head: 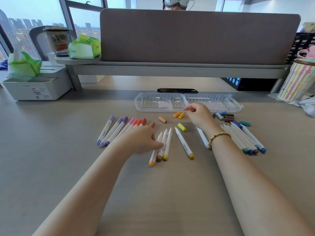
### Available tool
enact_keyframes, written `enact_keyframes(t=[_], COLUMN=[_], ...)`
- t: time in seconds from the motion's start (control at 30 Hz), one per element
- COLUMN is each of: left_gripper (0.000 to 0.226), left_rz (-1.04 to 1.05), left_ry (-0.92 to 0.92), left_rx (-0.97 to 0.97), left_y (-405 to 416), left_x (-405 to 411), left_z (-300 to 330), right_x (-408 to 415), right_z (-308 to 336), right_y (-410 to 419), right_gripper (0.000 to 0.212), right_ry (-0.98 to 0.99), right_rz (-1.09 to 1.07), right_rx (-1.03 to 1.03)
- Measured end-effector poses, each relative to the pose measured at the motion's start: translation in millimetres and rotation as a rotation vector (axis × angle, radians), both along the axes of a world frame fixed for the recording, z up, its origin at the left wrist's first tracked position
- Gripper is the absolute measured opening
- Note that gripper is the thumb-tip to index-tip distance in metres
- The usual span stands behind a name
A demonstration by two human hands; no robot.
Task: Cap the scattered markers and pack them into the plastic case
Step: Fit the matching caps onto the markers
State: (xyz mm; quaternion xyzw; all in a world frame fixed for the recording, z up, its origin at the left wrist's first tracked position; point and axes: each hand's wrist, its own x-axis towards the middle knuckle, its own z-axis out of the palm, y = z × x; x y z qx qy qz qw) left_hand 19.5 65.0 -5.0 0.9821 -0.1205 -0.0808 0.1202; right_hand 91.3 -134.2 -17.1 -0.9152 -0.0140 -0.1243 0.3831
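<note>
Capped purple markers (111,130) lie at the left of a tan desk (51,142), with bare desktop stretching toward the near edge. The left hand (144,139) covers pink and orange capped markers, its fingertips pressing three uncapped markers (162,145); whether it grips one cannot be told. Loose caps (179,114) sit beyond. The right hand (198,115), fingers curled, pinches something too small to identify, beside the open clear plastic case (187,102). Uncapped blue markers (247,138) lie partly behind the right wrist.
</note>
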Motion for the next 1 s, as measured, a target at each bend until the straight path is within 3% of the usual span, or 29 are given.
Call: enact_keyframes(t=[0.13,0.37,0.67,0.93,1.0], left_gripper=[0.037,0.028,0.033,0.027,0.025], left_rz=[0.031,0.072,0.253,0.25,0.238], left_ry=[-0.004,-0.059,0.097,0.142,0.152], left_rx=[-0.016,0.142,-0.164,-0.372,-0.437], left_y=[0.9,-12.9,-3.4,6.3,2.8], left_x=[2.0,-0.6,30.9,27.3,24.7], left_z=[-2.4,2.2,13.9,11.9,13.8], right_x=[0.6,5.7,13.4,16.2,12.0], right_z=[-0.6,-7.2,-8.2,-3.2,-0.3], right_y=[1.4,10.5,41.9,61.3,57.3], right_gripper=[0.022,0.015,0.022,0.025,0.024], right_ry=[0.022,0.058,0.05,0.056,0.04], right_rz=[0.015,0.053,0.143,0.179,0.165], right_rx=[-0.012,-0.129,-0.321,-0.616,-0.573])
